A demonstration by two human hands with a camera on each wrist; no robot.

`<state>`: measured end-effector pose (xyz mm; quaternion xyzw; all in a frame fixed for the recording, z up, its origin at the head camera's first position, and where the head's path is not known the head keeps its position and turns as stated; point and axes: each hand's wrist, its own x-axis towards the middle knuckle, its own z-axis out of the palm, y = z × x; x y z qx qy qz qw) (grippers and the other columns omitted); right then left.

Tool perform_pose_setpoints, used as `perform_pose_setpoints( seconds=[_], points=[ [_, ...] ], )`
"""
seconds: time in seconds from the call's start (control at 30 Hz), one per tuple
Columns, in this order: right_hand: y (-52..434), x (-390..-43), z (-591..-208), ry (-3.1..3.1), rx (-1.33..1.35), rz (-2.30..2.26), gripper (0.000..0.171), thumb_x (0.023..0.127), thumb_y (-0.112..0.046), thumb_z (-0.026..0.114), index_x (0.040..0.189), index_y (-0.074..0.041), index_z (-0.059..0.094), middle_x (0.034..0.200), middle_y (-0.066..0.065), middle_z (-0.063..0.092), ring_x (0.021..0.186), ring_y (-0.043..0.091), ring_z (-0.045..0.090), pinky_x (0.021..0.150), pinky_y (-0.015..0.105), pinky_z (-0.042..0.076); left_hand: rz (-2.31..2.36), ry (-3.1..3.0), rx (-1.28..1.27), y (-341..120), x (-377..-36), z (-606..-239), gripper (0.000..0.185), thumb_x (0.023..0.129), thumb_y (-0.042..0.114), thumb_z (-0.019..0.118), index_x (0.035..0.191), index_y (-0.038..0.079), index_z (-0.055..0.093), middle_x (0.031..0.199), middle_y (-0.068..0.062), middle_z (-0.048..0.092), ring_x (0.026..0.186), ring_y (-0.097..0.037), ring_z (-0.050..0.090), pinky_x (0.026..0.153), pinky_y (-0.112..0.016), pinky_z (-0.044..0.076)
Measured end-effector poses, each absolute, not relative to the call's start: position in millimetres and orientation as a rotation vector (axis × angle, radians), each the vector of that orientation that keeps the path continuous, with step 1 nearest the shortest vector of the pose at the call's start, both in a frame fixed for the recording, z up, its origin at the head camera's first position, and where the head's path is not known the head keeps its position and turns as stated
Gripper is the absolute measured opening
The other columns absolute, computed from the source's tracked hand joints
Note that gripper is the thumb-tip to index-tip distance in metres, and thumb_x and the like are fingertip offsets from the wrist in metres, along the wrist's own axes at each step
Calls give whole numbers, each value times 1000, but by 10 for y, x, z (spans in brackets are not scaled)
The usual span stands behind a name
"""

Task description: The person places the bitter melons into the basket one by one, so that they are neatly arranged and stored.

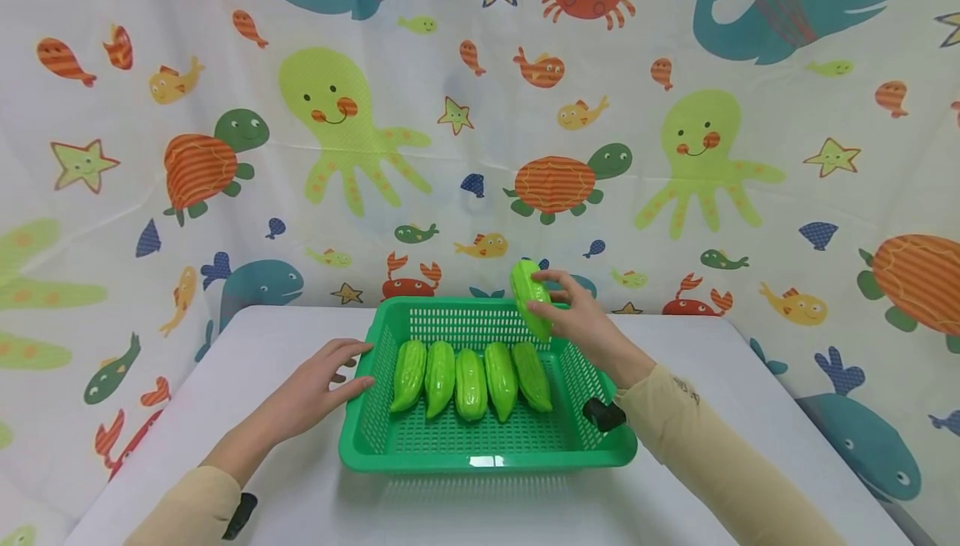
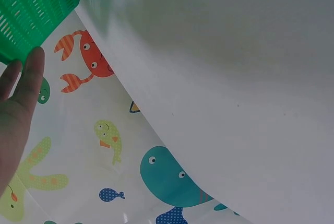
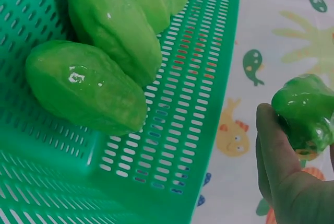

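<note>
Green slotted plastic nearest me: the basket [image 1: 480, 446] sits mid-table [image 1: 750, 413], near rim toward my chest. My left hand [image 1: 315, 392] rests on the tabletop with fingers relaxed and loosely spread, fingertips against the basket's left wall; it steadies rather than grips. Left wrist view agrees: fingertip touching the mesh corner [image 2: 31, 15].

Five green ridged gourds [image 1: 471, 379] lie side by side across the basket floor, long axes pointing away from me.

Farther out, my right hand [image 1: 581, 321] pinches a sixth gourd [image 1: 531, 300] between thumb and fingers, held upright over the far right corner, clear of the floor.

Judgement: mid-transfer of the sixth one, hand above the basket. Whether it's going in or coming out, I can't tell from a single moment. If in, the next move needs it tipped flat and lowered into the gap right of the row, without knocking the end gourd.

Hard to read: right wrist view crops the held gourd and shows little of the fingers. Left wrist view is mostly table edge and sea-creature curtain [image 2: 104, 145]. Black wrist mounts partly hidden.
</note>
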<state>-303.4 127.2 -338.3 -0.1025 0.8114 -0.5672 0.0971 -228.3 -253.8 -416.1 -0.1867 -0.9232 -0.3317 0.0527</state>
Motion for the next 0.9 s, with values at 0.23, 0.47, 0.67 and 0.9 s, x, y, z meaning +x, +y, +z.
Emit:
perform_pose_setpoints(
  seconds=[0.23,0.47,0.67,0.9],
  points=[
    [1234,-3028,-3419,2377,-300,-1703,50,95,-28,66,140,-29,44,146,11,34,131,30,42,97,52,48,-1013,-2805,-568,-2539,-2279,-4159,57,96,37,63,138,2,49,135,-18,49,114,-37,56,86,-44,57],
    [1189,-2984,-3426,2352,-317,-1707,49,95,-27,66,140,-29,45,146,12,33,132,31,40,99,54,46,-1007,-2804,-568,-2533,-2276,-4153,57,96,38,63,138,2,49,135,-18,49,114,-36,56,86,-44,57],
    [1158,-2969,-3446,2334,-334,-1709,48,95,-24,66,138,-28,45,146,11,34,127,30,47,91,47,52,-1018,-2802,-572,-2533,-2276,-4156,57,96,38,63,138,2,49,135,-18,49,114,-37,56,86,-44,57],
    [1136,-2954,-3472,2332,-385,-1706,49,95,-23,67,138,-29,45,146,12,36,127,30,48,94,49,51,-1017,-2796,-576,-2535,-2272,-4164,56,96,37,63,138,2,49,135,-18,50,114,-37,56,86,-43,57]
  ],
)
